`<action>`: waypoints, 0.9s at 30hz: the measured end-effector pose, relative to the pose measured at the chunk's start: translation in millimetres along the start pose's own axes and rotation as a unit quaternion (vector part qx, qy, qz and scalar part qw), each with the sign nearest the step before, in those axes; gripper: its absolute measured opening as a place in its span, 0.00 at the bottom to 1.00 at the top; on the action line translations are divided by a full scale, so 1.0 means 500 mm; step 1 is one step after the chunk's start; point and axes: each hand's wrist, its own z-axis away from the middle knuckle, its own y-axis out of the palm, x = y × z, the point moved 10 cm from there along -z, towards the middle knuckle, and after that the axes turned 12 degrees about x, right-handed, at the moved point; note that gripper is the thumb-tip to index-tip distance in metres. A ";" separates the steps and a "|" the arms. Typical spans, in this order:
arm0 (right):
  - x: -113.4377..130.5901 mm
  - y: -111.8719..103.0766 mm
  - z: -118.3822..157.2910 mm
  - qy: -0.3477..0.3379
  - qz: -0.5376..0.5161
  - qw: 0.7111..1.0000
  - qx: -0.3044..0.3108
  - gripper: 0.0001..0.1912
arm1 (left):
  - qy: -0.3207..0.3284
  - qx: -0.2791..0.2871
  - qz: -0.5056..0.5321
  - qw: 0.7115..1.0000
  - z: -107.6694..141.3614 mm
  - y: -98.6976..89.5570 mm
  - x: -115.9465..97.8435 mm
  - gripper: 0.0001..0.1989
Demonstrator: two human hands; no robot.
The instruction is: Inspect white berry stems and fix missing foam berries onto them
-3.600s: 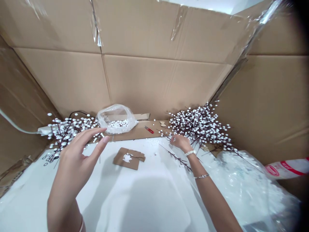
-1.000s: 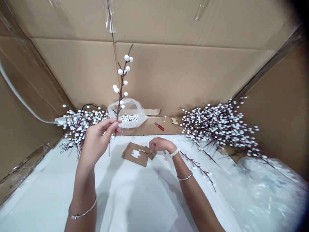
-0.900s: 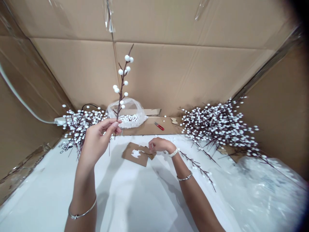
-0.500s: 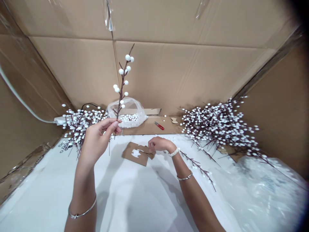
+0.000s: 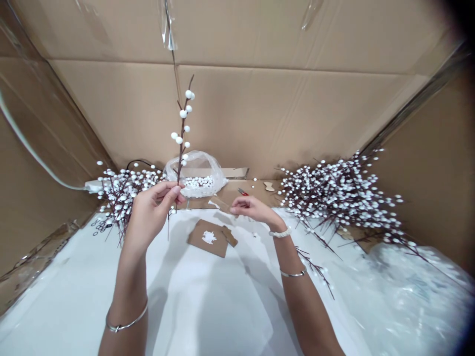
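Upright between the thumb and fingers of my left hand (image 5: 158, 202) is a brown artificial berry branch (image 5: 181, 133) dotted with white berries. My right hand (image 5: 252, 208) pinches a thin tan strip (image 5: 223, 205), which looks like cardboard and has white paste on its far end. The strip points left toward the branch's lower stem, apart from it. Below, a cardboard piece (image 5: 198, 239) lies on the white table with a patch of white paste (image 5: 209, 237) in its middle. A smaller torn cardboard scrap (image 5: 230, 236) rests on its right edge.
Behind my hands stands a clear plastic bag (image 5: 200, 185) of white berries. Piles of berry branches lie left (image 5: 120, 190) and right (image 5: 334, 193). Red snips (image 5: 243, 192) are partly behind my right hand. One loose branch (image 5: 317, 269) and clear plastic wrapping (image 5: 411, 291) lie right.
My right hand has lifted from the cardboard piece, moving up and slightly right, and the paste-tipped strip now shows. The branch in my left hand has turned slightly, its top leaning less to the right.
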 end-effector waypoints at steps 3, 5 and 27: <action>0.034 -0.026 0.015 -0.054 -0.043 0.995 -0.070 0.18 | -0.004 0.006 0.007 1.000 -0.009 0.012 0.012 0.11; 0.057 -0.040 0.026 -0.092 -0.065 0.987 -0.114 0.18 | -0.007 0.019 0.023 1.000 -0.016 0.026 0.021 0.11; 0.185 -0.049 0.113 -0.203 0.064 0.926 -0.313 0.08 | -0.021 0.047 0.078 0.996 -0.013 0.086 0.011 0.14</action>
